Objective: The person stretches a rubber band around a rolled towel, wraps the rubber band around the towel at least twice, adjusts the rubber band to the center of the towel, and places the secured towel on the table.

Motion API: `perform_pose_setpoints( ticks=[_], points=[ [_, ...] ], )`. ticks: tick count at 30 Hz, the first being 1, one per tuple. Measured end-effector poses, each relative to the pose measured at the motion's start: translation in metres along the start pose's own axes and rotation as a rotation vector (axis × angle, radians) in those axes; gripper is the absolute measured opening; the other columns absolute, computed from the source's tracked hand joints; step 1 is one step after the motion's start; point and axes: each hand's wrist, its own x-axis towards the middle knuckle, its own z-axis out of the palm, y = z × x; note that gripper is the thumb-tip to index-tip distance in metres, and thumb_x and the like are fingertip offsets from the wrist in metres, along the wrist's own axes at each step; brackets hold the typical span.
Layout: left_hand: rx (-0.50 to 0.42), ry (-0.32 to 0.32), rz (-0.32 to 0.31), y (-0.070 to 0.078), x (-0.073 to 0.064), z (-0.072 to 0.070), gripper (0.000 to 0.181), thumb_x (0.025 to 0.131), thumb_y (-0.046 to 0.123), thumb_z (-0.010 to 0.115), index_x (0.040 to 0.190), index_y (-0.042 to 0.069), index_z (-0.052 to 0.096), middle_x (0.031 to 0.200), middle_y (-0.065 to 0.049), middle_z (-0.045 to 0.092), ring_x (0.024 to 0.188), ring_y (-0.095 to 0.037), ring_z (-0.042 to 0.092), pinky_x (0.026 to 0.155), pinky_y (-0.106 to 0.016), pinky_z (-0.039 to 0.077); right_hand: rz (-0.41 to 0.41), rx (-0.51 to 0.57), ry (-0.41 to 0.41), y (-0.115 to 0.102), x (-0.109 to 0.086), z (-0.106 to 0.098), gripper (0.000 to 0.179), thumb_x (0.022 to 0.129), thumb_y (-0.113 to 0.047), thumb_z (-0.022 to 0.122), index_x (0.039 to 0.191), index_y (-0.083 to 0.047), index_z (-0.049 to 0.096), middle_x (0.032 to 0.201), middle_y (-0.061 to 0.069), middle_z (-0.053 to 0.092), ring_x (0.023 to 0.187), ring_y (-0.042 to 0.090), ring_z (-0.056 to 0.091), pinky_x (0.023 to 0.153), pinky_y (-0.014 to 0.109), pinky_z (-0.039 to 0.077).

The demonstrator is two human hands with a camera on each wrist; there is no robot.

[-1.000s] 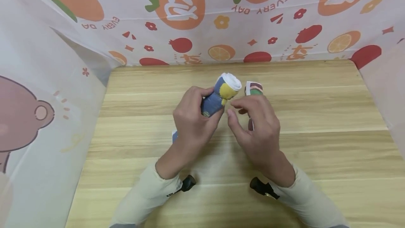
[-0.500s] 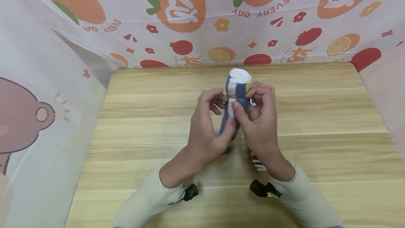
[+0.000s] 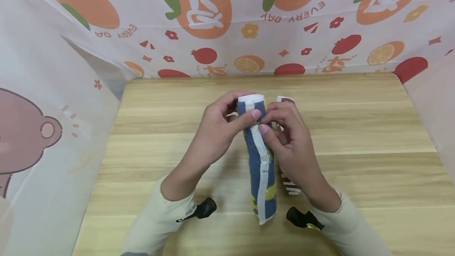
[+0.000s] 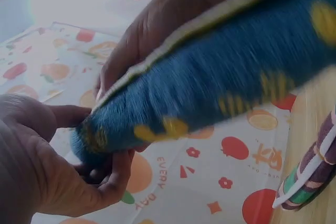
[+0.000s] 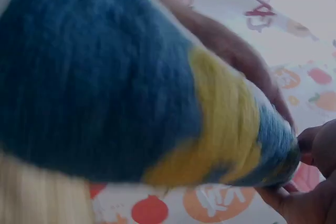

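Note:
A blue and yellow rolled towel (image 3: pixel 261 169) with a white edge strip along its length points toward the person, its far end between both hands. My left hand (image 3: pixel 218 129) grips that far end, thumb on top across the white strip and fingers round the left side. From the right, my right hand (image 3: pixel 295 141) pinches the roll just below the left thumb with thumb and fingertips. Both wrist views show the towel filling much of the frame. Partly hidden behind my right hand lies a second rolled towel, brown, green and white (image 4: pixel 310 171), with a thin band round it.
The wooden table (image 3: pixel 160 137) meets a white fruit-print cloth (image 3: pixel 249 42) at its back edge. Another pale cloth with a bear print (image 3: pixel 53 129) hangs on the left. Black wrist cameras (image 3: pixel 206 208) sit under both sleeves.
The blue towel has turned from tilted up to stretching toward the person, its white strip upward. My right hand came from apart to pinch it; my left thumb shifted to the far end.

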Motion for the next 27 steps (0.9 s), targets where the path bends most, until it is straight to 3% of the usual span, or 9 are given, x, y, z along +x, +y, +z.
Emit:
perform_pose_setpoints(
  ticks=[6, 10, 15, 20, 27],
  points=[
    [0.008, 0.072, 0.001, 0.004, -0.005, 0.002, 0.035, 0.095, 0.018, 0.074, 0.125, 0.006, 0.064, 0.115, -0.009, 0.067, 0.097, -0.021, 0.064, 0.082, -0.028, 0.059, -0.286, -0.362, 0.067, 0.004, -0.001, 0.002, 0.014, 0.100, -0.014, 0.065, 0.107, -0.003, 0.069, 0.121, 0.020, 0.053, 0.117, 0.030, 0.049, 0.096, 0.019, 0.048],
    [0.038, 0.116, 0.016, 0.003, -0.006, 0.003, 0.032, 0.096, 0.022, 0.074, 0.121, 0.006, 0.064, 0.110, -0.008, 0.069, 0.092, -0.019, 0.065, 0.078, -0.027, 0.059, -0.430, -0.490, 0.073, 0.006, 0.004, -0.002, 0.028, 0.105, -0.028, 0.059, 0.106, -0.005, 0.075, 0.109, 0.017, 0.058, 0.107, 0.032, 0.052, 0.088, 0.023, 0.050],
    [0.031, 0.125, -0.022, -0.002, -0.008, 0.004, 0.027, 0.097, 0.024, 0.073, 0.116, 0.007, 0.065, 0.106, -0.008, 0.071, 0.087, -0.019, 0.069, 0.076, -0.028, 0.061, -0.615, -0.590, 0.039, 0.008, 0.009, -0.005, 0.027, 0.104, -0.025, 0.061, 0.100, -0.004, 0.078, 0.094, 0.011, 0.066, 0.087, 0.026, 0.058, 0.074, 0.034, 0.050],
    [0.057, 0.131, -0.028, -0.005, -0.013, 0.006, 0.026, 0.096, 0.026, 0.074, 0.113, 0.008, 0.065, 0.102, -0.007, 0.071, 0.084, -0.022, 0.068, 0.069, -0.030, 0.060, -0.684, -0.626, -0.005, 0.008, 0.010, -0.006, 0.032, 0.105, -0.025, 0.058, 0.093, -0.001, 0.075, 0.086, 0.008, 0.070, 0.078, 0.021, 0.062, 0.066, 0.031, 0.055],
    [0.074, 0.107, 0.014, -0.005, -0.014, 0.007, 0.023, 0.097, 0.025, 0.073, 0.111, 0.008, 0.067, 0.100, -0.006, 0.072, 0.081, -0.019, 0.066, 0.066, -0.028, 0.057, -0.690, -0.687, -0.198, 0.004, 0.020, -0.020, 0.033, 0.105, -0.025, 0.048, 0.097, 0.001, 0.067, 0.092, 0.009, 0.066, 0.085, 0.020, 0.063, 0.074, 0.031, 0.058]
  ],
)
